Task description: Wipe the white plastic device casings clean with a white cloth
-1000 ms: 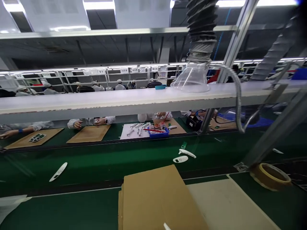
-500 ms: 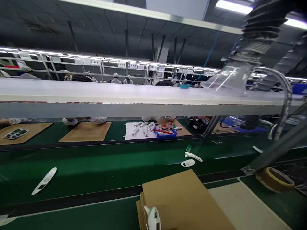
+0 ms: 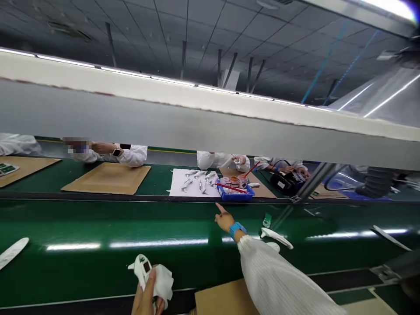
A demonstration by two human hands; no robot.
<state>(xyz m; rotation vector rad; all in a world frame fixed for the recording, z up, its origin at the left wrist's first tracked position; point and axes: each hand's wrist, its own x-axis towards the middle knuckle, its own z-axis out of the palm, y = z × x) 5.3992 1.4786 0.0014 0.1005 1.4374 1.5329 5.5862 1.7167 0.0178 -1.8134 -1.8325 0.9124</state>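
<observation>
At the lower left, my left hand is closed around a white ear thermometer with a small display window and a pointed tip. A crumpled white cloth is bunched against it in the same hand. My right hand, with a blue wristband, stretches over the green belt. Its index finger points outward and nothing is in it. Just beyond that fingertip stands a blue tray of small jars and red sticks. Right of the wrist lie a curved white shell and a green part.
Cardboard sheets lie below my right sleeve. More white shells rest on the belt, one at the left and one at the right. Co-workers' hands are across the belt, beneath a shelf beam. White parts lie on paper there.
Both my hands have come into view, the left with the thermometer and cloth, the right reaching over the belt. The view has shifted, and the shelf beam looks closer.
</observation>
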